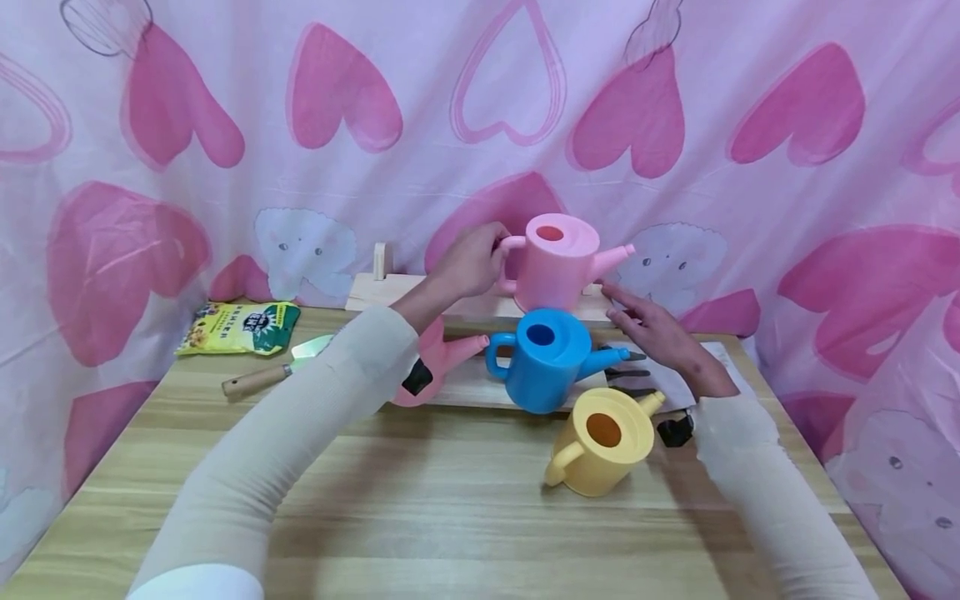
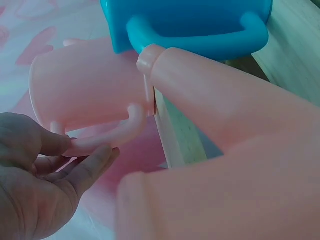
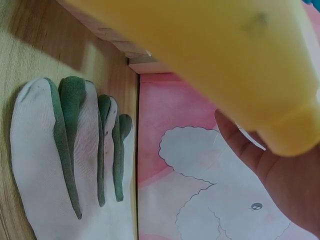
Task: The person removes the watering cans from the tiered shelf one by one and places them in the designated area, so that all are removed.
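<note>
Lower pink can half lost behind the left sleeve, packet print too small to read — yellow can cropped above, covering part of the right hand in right-wrist view; blue can cut off at left-wrist view's top.

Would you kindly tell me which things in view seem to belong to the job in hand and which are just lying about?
Apparently part of the job:
rear pink watering can, held by the left grip
front pink watering can
blue watering can
yellow watering can
wooden stand

Apparently just lying about:
yellow-and-green packet
trowel
white-and-green glove
</note>
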Motion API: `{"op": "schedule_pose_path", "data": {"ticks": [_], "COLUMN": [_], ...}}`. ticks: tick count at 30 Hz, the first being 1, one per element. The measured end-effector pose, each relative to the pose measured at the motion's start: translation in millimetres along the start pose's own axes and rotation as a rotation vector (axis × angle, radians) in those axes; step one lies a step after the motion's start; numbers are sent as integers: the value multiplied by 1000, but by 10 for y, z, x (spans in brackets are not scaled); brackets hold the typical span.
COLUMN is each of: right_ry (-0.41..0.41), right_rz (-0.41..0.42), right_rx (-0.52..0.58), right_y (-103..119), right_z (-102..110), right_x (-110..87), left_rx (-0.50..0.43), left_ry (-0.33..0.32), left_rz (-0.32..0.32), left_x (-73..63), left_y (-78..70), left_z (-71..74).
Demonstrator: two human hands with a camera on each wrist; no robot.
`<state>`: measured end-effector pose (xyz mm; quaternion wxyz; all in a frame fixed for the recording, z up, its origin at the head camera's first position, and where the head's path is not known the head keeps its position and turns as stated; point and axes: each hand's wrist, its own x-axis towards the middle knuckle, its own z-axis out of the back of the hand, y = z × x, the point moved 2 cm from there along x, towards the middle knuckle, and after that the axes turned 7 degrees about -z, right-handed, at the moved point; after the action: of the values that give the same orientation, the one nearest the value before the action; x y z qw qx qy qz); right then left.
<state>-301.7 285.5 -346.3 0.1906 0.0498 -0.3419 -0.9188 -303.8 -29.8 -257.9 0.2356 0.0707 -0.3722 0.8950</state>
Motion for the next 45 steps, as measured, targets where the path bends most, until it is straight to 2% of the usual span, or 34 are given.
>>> {"op": "schedule_pose_path", "data": {"ticks": [6, 10, 14, 18, 22, 28, 34, 39, 45], "right_ry": [-1, -5, -14, -8, 3, -12, -9, -8, -10], "right_rz": [30, 19, -4, 11, 22, 6, 17, 38, 50], "right_rx": [19, 9, 5, 11, 21, 20, 19, 12, 13], "right_y": [18, 6, 1, 18, 31, 30, 45, 56, 76], "right_z": [28, 32, 30, 18, 8, 21, 36, 28, 9], "right_x": [12, 21, 18, 17, 7, -6, 0, 6, -3], "left_rx": [-38, -58, -83, -99, -125, -134, -144, -167, -242], "left_ry": [-24, -52, -81, -123, -142, -143, -128, -113, -103], "left_rz": [-1, -6, -12, -12, -5, -16, -19, -42, -62], "left_x": [29, 45, 35, -1, -62, -138, -235, -367, -571], "left_y": [20, 39, 33, 21, -2, -78, -171, -246, -315], "left_z": [13, 33, 70, 133, 185, 252, 382, 515, 669]}}
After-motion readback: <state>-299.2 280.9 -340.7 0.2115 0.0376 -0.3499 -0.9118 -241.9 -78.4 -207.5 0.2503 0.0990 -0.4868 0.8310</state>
